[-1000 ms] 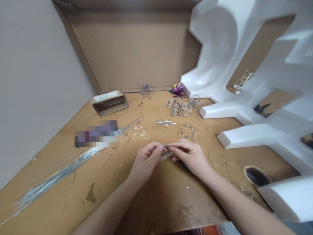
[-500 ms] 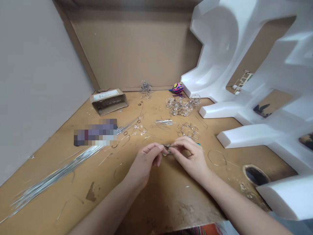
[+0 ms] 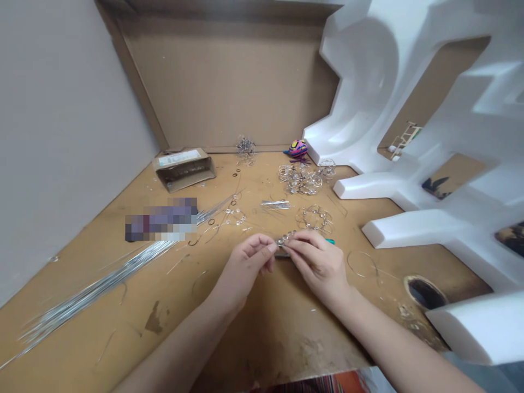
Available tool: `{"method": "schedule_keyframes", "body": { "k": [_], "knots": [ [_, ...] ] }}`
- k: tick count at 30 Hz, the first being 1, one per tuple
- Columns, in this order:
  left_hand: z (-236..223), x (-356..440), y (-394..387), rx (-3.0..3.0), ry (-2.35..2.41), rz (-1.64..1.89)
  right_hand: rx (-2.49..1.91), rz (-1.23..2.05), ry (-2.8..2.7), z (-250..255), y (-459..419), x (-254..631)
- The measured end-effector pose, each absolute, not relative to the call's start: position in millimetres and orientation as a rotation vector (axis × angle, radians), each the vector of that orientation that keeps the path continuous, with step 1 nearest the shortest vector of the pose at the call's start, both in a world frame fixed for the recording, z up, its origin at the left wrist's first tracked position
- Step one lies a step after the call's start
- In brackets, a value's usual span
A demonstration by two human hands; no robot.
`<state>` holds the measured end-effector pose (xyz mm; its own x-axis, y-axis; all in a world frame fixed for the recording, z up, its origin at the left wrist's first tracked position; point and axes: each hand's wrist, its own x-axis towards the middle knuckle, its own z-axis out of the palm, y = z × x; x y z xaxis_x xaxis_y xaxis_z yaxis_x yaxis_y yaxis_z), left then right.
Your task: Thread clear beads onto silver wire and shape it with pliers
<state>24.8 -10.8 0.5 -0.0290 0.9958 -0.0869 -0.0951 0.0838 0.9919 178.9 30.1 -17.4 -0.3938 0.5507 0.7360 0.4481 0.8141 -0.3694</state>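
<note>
My left hand [image 3: 250, 262] and my right hand [image 3: 321, 261] meet over the middle of the table, both with fingers pinched. Between their fingertips is a small beaded wire piece [image 3: 285, 238], its clear round beads showing in a short row. A dark flat object [image 3: 282, 253] lies just below the fingers; its kind is hard to make out. Behind my right hand a green tip [image 3: 330, 241] pokes out, the rest of it hidden. Just beyond sits a wire ring with clear beads [image 3: 314, 218], near a small bundle of short wires [image 3: 277, 204].
Long straight wires [image 3: 123, 278] stretch across the left side, a blurred purple item [image 3: 161, 218] beside them. An open cardboard box [image 3: 184, 169] stands at back left. Beaded wire pieces [image 3: 301, 179] are heaped farther back. White foam [image 3: 380, 232] borders the right, near a round hole [image 3: 426, 292].
The piece between my fingers has turned, and its row of beads shows more plainly above the fingertips. Both hands stay in nearly the same place.
</note>
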Motion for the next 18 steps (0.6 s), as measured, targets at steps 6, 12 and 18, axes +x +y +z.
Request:
{"method": "schedule_keyframes", "body": {
  "k": [6, 12, 18],
  "knots": [
    [-2.8, 26.4, -12.7, 0.999, 1.186, 1.253, -0.759, 0.039, -2.077, -18.3, 28.8, 178.9],
    [-3.1, 28.9, -12.2, 0.958, 1.115, 1.293, -0.738, 0.039, -2.063, -17.4, 28.7, 179.5],
    [-1.2, 30.2, -12.9, 0.871, 1.031, 1.304, -0.724, -0.056, -2.09, -19.4, 26.4, 180.9]
  ]
}}
